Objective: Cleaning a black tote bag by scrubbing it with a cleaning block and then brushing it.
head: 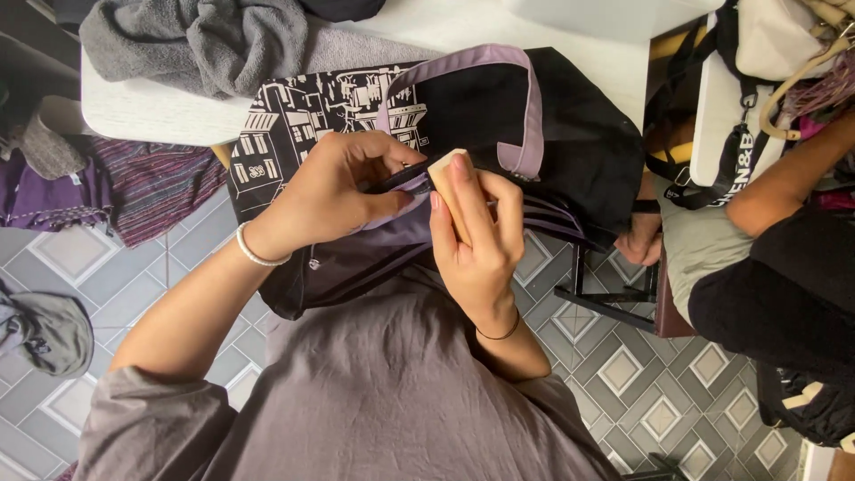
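A black fabric bag (570,142) with a lilac band and a white building print hangs off the edge of a white table (134,111) onto my lap. My left hand (343,187) pinches a dark strip of the bag near the middle, its fingers closed on the fabric. My right hand (476,236) grips a small tan block (443,174), pressed against the same spot of the bag. The two hands touch at the fingertips. A white bracelet sits on my left wrist, a thin dark band on my right.
Grey cloth (200,40) lies piled on the table's far side. Purple and striped fabrics (134,183) hang at the left. Another person (766,258) sits close at the right, next to a dark chair frame (614,298). A grey bundle (44,330) lies on the tiled floor.
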